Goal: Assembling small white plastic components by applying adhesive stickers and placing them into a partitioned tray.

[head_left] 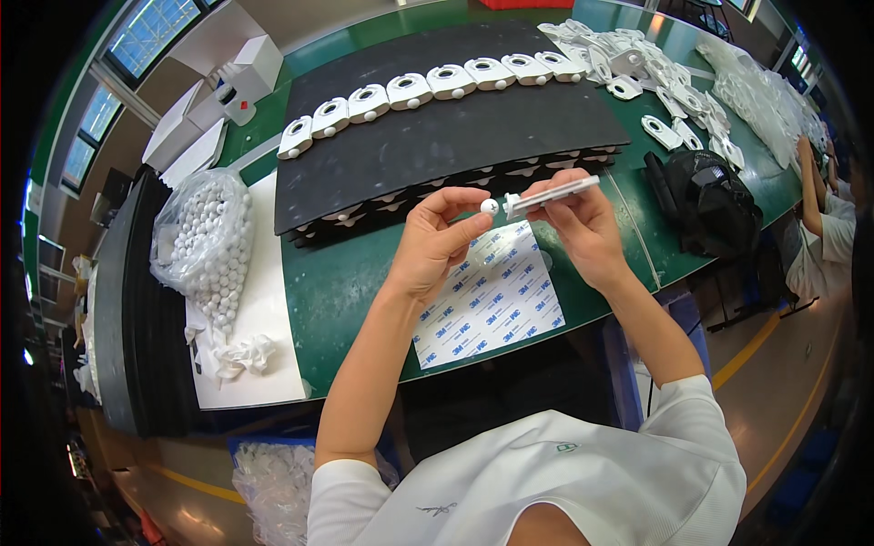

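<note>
Left hand: pinches white ball near printed sheet; slip could drop it.
Right hand: pinches white bracket; tilt could cause misalignment.

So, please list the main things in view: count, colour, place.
Ball: one, white, centre
Flat part: one, white, centre
Board stacks: two, black, middle and left
Row parts: eight, white, on middle stack
Loose parts: many, white, upper right
Bag of white balls: one, clear, left
Table: one, green, centre
Printed sheet: one, white-blue, near edge
Soft bag: one, black, right
Co-worker's sleeve: one, white, far right
Left hand: one, bare, holding ball
Right hand: one, bare, holding flat part
</note>
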Action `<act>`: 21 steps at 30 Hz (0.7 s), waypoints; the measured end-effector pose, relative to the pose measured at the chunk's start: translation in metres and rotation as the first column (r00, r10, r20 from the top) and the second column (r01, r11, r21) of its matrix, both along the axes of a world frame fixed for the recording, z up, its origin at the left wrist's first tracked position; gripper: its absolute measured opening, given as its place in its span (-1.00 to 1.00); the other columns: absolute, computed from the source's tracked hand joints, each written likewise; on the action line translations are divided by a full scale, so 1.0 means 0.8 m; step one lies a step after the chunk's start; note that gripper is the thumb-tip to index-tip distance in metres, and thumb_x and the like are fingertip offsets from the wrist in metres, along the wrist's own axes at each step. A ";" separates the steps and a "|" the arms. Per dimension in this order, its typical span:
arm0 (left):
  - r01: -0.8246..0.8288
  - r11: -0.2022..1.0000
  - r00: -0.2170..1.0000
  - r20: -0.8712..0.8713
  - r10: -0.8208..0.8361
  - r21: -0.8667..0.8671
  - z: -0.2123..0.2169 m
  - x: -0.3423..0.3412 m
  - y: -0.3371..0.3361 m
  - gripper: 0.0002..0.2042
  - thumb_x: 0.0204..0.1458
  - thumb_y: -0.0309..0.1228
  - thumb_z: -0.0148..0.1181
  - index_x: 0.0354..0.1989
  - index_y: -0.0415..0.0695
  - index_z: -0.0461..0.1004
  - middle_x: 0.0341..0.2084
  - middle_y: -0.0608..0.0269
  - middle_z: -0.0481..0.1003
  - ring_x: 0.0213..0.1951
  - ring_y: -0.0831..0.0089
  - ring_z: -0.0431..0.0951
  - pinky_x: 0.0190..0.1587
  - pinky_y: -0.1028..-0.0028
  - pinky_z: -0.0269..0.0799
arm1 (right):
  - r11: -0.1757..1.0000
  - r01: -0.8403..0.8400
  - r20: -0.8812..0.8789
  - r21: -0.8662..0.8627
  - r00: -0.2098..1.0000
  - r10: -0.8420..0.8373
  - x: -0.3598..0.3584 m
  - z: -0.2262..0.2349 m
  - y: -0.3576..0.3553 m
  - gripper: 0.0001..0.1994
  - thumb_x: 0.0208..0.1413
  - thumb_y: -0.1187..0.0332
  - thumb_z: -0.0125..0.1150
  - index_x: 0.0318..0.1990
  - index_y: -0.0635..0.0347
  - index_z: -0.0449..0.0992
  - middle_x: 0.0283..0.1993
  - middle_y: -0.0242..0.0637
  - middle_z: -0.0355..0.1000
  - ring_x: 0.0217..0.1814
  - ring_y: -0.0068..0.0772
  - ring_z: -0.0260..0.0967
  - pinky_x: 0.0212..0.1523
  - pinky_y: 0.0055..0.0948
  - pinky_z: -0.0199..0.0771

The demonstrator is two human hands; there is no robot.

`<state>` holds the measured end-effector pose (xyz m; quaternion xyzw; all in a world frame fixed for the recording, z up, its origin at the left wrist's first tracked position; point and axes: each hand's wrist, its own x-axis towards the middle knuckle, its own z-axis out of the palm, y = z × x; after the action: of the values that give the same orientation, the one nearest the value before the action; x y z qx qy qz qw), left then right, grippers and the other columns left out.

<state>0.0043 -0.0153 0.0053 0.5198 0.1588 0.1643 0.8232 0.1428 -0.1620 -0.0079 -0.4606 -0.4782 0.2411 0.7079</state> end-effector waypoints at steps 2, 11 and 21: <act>0.004 1.000 1.000 -0.005 -0.004 0.008 -0.001 0.000 0.000 -0.73 -0.18 -0.49 0.30 -0.24 -0.14 0.46 -0.45 0.39 0.44 -0.67 0.78 0.18 -0.68 0.75 -0.01 | 0.998 -0.037 -0.250 -0.056 0.968 0.022 -0.003 -0.004 0.003 -0.87 0.17 0.44 -0.08 -0.14 0.14 0.25 -0.15 -0.26 0.33 -0.04 -0.44 0.31 -0.02 -0.42 0.34; -0.023 0.992 0.999 -0.022 0.026 0.122 -0.001 0.001 0.001 -0.77 -0.21 -0.49 0.32 -0.31 -0.14 0.52 -0.59 0.43 0.44 -0.65 0.78 0.20 -0.65 0.74 0.01 | 0.989 -0.087 -0.268 -0.116 0.962 0.053 -0.004 -0.005 0.005 -0.88 0.16 0.41 -0.07 -0.17 0.11 0.23 -0.17 -0.29 0.32 -0.06 -0.44 0.31 0.00 -0.40 0.33; -0.032 0.979 0.998 -0.050 0.043 0.201 0.001 0.001 0.000 -0.76 -0.26 -0.42 0.37 -0.36 -0.12 0.52 -0.63 0.42 0.45 -0.63 0.78 0.26 -0.63 0.73 0.01 | 0.987 -0.079 -0.303 -0.141 0.953 0.033 -0.005 -0.004 0.002 -0.85 0.16 0.42 -0.07 -0.12 0.11 0.25 -0.15 -0.30 0.34 -0.06 -0.43 0.33 -0.03 -0.40 0.36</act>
<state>0.0053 -0.0156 0.0063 0.6011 0.1734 0.1810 0.7588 0.1385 -0.1606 -0.0114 -0.4575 -0.3587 0.3637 0.7278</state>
